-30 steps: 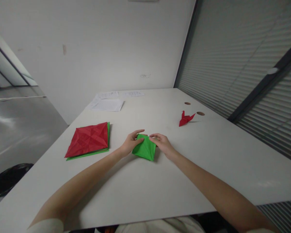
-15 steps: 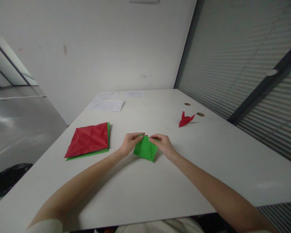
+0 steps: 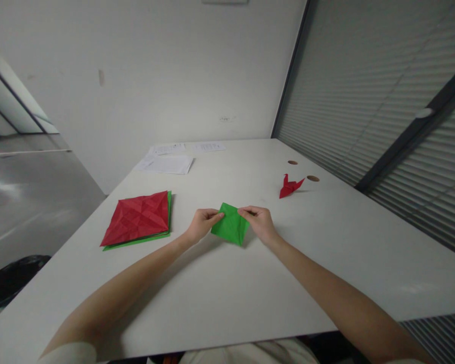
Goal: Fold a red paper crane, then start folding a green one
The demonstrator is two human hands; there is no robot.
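A small folded sheet of green origami paper (image 3: pixel 230 226) is held between both hands, a little above the white table (image 3: pixel 220 298). My left hand (image 3: pixel 203 222) pinches its left edge between thumb and fingers. On the other side, my right hand (image 3: pixel 261 220) pinches the upper right edge. The paper is roughly square, with crease lines and one corner pointing up and away. To the left lies a stack of creased red paper (image 3: pixel 138 217) over green paper (image 3: pixel 170 215). A folded red paper crane (image 3: pixel 290 186) stands to the right, beyond my right hand.
White printed sheets (image 3: pixel 167 164) lie at the back left of the table. Two round holes (image 3: pixel 313 178) pierce the tabletop near the blinds (image 3: pixel 349 111) on the right. A bin with a black liner (image 3: pixel 13 278) stands on the floor at left. A wall closes the far end.
The far corner of the green paper now shows above my fingers. My right hand has shifted slightly right and my hands are a little farther apart.
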